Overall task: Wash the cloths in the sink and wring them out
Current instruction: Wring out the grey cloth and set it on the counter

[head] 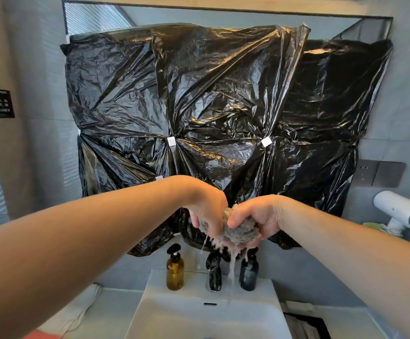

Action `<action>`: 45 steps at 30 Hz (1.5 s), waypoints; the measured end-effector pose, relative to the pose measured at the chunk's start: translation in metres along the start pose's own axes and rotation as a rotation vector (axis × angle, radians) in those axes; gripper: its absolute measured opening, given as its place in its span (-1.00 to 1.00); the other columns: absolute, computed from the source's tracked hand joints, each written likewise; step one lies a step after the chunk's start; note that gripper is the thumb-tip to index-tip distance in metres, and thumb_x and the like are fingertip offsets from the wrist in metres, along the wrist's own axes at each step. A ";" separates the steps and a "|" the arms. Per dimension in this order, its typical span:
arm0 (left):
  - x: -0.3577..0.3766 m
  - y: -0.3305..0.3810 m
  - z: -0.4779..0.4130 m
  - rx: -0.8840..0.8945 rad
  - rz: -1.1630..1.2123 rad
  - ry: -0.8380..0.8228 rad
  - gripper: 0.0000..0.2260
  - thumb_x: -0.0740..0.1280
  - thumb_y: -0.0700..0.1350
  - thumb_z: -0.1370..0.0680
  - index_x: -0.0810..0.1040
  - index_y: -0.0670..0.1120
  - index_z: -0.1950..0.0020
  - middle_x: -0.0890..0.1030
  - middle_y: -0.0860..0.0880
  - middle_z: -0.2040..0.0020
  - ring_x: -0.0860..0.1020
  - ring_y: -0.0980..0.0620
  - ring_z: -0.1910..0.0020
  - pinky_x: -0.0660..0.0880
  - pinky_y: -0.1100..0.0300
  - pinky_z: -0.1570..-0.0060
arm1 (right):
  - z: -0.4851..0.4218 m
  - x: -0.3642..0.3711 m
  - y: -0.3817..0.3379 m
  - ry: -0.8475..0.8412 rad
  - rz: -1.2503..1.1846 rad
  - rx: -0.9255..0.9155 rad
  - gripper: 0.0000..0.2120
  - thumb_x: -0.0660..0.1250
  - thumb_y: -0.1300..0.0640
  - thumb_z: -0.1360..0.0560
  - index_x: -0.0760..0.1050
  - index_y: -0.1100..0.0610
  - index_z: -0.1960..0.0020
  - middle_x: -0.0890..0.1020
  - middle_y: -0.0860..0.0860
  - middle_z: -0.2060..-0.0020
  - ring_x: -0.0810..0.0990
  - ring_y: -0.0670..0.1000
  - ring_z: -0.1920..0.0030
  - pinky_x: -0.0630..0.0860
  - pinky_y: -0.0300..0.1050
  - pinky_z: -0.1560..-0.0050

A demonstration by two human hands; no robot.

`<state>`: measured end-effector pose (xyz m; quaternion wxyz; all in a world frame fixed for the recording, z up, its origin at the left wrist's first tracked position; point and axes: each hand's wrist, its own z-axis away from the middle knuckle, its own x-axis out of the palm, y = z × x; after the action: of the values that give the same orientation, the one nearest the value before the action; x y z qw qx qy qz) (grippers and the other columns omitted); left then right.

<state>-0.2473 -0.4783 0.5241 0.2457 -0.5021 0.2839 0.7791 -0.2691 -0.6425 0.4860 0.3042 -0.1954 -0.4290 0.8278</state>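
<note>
Both hands meet high above the sink (pixel 165 311), clamped on one grey cloth (pixel 238 232). The left hand (pixel 207 214) grips its left end, the right hand (pixel 255 221) curls round the right, and the wad is squeezed between them. Water (pixel 232 267) streams from it into the basin, just in front of the black tap (pixel 213 272). The step in hand looks like wringing. The next move probably calls for a firmer opposite twist over the basin until dripping stops. A white cloth (pixel 81 307) lies on the desk (pixel 111 311) at left.
</note>
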 end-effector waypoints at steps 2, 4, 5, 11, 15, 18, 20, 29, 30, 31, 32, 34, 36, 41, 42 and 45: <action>-0.001 -0.005 -0.004 -0.018 0.148 -0.077 -0.64 0.43 -0.32 -0.49 0.52 -0.16 -0.28 0.58 0.00 0.01 0.58 0.06 0.07 0.61 0.20 0.12 | 0.000 -0.002 -0.004 0.023 0.006 0.041 -0.29 0.70 0.01 -0.06 0.51 0.24 -0.08 0.61 0.12 0.12 0.56 0.02 0.17 0.41 -0.33 0.51; -0.001 -0.010 -0.006 -0.025 0.230 -0.135 -0.63 0.40 -0.35 -0.51 0.50 -0.17 -0.30 0.60 -0.02 -0.03 0.59 0.04 0.01 0.60 0.13 -0.03 | -0.001 -0.004 -0.006 0.040 0.022 0.068 -0.26 0.71 0.01 -0.03 0.50 0.25 -0.09 0.58 0.14 0.10 0.54 0.02 0.17 0.41 -0.33 0.52; -0.001 -0.012 -0.007 -0.022 0.247 -0.151 -0.64 0.40 -0.36 -0.52 0.50 -0.15 -0.29 0.60 -0.02 -0.03 0.59 0.03 0.00 0.59 0.12 -0.06 | -0.002 -0.005 -0.008 0.043 0.032 0.080 -0.24 0.72 0.00 -0.02 0.50 0.25 -0.09 0.57 0.14 0.11 0.55 0.02 0.19 0.41 -0.32 0.53; -0.002 -0.017 -0.013 -0.026 0.265 -0.172 -0.65 0.38 -0.35 -0.52 0.50 -0.17 -0.30 0.60 -0.08 -0.11 0.60 0.00 -0.04 0.59 0.11 -0.08 | -0.006 -0.007 -0.012 0.055 0.088 0.113 -0.24 0.72 -0.05 0.02 0.49 0.23 -0.04 0.60 0.10 0.19 0.55 -0.01 0.25 0.41 -0.33 0.52; -0.003 -0.020 -0.012 -0.027 0.250 -0.199 -0.66 0.37 -0.36 -0.53 0.50 -0.21 -0.30 0.59 -0.12 -0.12 0.59 0.02 0.01 0.60 0.11 -0.07 | -0.009 -0.007 -0.015 0.081 0.108 0.128 -0.22 0.72 -0.04 0.06 0.48 0.23 -0.02 0.60 0.11 0.20 0.56 0.01 0.27 0.41 -0.30 0.53; -0.007 -0.024 -0.012 -0.033 0.283 -0.211 -0.64 0.36 -0.36 -0.54 0.49 -0.24 -0.33 0.58 -0.16 -0.14 0.59 0.01 0.02 0.60 0.13 -0.04 | -0.011 -0.007 -0.017 0.113 0.099 0.122 -0.26 0.68 0.02 0.02 0.46 0.23 -0.04 0.57 0.13 0.21 0.53 0.03 0.27 0.41 -0.29 0.53; -0.009 -0.026 -0.012 -0.035 0.315 -0.236 -0.70 0.35 -0.36 -0.54 0.51 -0.21 -0.26 0.59 -0.13 -0.08 0.60 0.02 0.05 0.60 0.15 -0.01 | -0.010 -0.006 -0.020 0.147 0.109 0.131 -0.42 0.57 0.09 -0.09 0.45 0.23 -0.03 0.55 0.13 0.21 0.51 0.03 0.27 0.39 -0.30 0.53; 0.013 -0.039 -0.003 0.056 0.661 -0.084 -0.61 0.39 -0.13 -0.46 0.49 -0.09 -0.27 0.60 -0.09 -0.10 0.62 -0.04 0.01 0.60 0.18 0.12 | 0.005 -0.010 -0.014 0.288 0.061 0.027 -0.59 0.37 0.02 -0.35 0.50 0.19 -0.14 0.62 0.08 0.12 0.57 0.03 0.19 0.50 -0.26 0.38; 0.022 -0.039 -0.001 0.099 0.653 0.087 -0.51 0.42 -0.13 -0.48 0.40 -0.05 -0.39 0.54 -0.08 -0.22 0.62 -0.05 -0.06 0.61 0.20 0.09 | 0.004 -0.011 -0.007 0.319 -0.018 -0.013 -0.58 0.33 0.03 -0.36 0.49 0.20 -0.16 0.62 0.09 0.12 0.59 0.05 0.20 0.49 -0.25 0.38; 0.033 -0.039 0.002 0.149 0.550 0.273 -0.37 0.44 -0.11 -0.48 0.27 0.02 -0.50 0.44 -0.03 -0.35 0.58 -0.03 -0.16 0.60 0.23 0.01 | 0.002 -0.012 0.001 0.318 -0.109 -0.055 -0.56 0.31 0.04 -0.36 0.48 0.21 -0.19 0.63 0.11 0.12 0.60 0.06 0.20 0.49 -0.25 0.39; 0.043 -0.038 0.007 0.186 0.343 0.412 -0.24 0.47 -0.06 -0.47 0.14 0.09 -0.56 0.30 0.04 -0.46 0.52 0.01 -0.24 0.56 0.27 -0.09 | -0.001 -0.013 0.010 0.286 -0.196 -0.088 -0.53 0.31 0.03 -0.36 0.48 0.22 -0.21 0.63 0.13 0.10 0.60 0.07 0.20 0.48 -0.25 0.40; 0.059 -0.035 0.010 0.236 -0.173 0.521 -0.13 0.50 0.04 -0.44 0.02 0.11 -0.59 0.19 0.07 -0.50 0.44 0.02 -0.30 0.51 0.20 -0.21 | -0.008 -0.016 0.024 0.180 -0.259 -0.104 -0.45 0.36 -0.01 -0.33 0.47 0.24 -0.24 0.62 0.16 0.07 0.57 0.05 0.21 0.46 -0.28 0.42; 0.061 -0.034 0.003 0.227 -0.394 0.544 -0.38 0.45 0.03 -0.49 0.25 0.02 -0.47 0.41 -0.01 -0.29 0.53 -0.06 -0.16 0.56 0.06 -0.11 | -0.015 -0.015 0.028 0.081 -0.180 -0.029 -0.33 0.48 -0.08 -0.27 0.45 0.25 -0.25 0.59 0.13 0.06 0.52 -0.01 0.23 0.42 -0.34 0.44; 0.031 -0.021 0.001 0.112 -0.247 0.245 -0.72 0.50 -0.09 -0.42 0.54 -0.04 -0.08 0.60 -0.01 0.09 0.60 -0.05 0.11 0.62 0.12 0.16 | -0.018 -0.006 0.010 0.073 -0.005 0.114 -0.49 0.52 0.09 -0.19 0.44 0.21 -0.06 0.48 0.07 0.17 0.42 -0.06 0.27 0.29 -0.40 0.53; 0.026 -0.020 0.001 0.109 -0.214 0.178 -0.73 0.50 -0.11 -0.42 0.57 -0.07 -0.08 0.63 -0.03 0.11 0.62 -0.05 0.14 0.64 0.11 0.14 | -0.016 -0.005 0.005 0.096 0.020 0.134 -0.54 0.46 0.09 -0.21 0.44 0.21 -0.06 0.48 0.07 0.17 0.42 -0.05 0.26 0.28 -0.40 0.54; 0.016 -0.022 -0.006 0.073 -0.065 0.017 -0.84 0.44 -0.22 -0.47 0.60 -0.18 -0.03 0.60 -0.04 0.27 0.58 0.06 0.40 0.60 0.21 0.32 | -0.013 -0.005 -0.005 0.126 0.050 0.179 -0.57 0.40 0.08 -0.23 0.44 0.21 -0.04 0.51 0.07 0.16 0.47 -0.05 0.28 0.28 -0.39 0.55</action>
<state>-0.2347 -0.4653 0.5035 0.2865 -0.5083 0.2976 0.7557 -0.2557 -0.6361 0.4834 0.3261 -0.2298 -0.3283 0.8562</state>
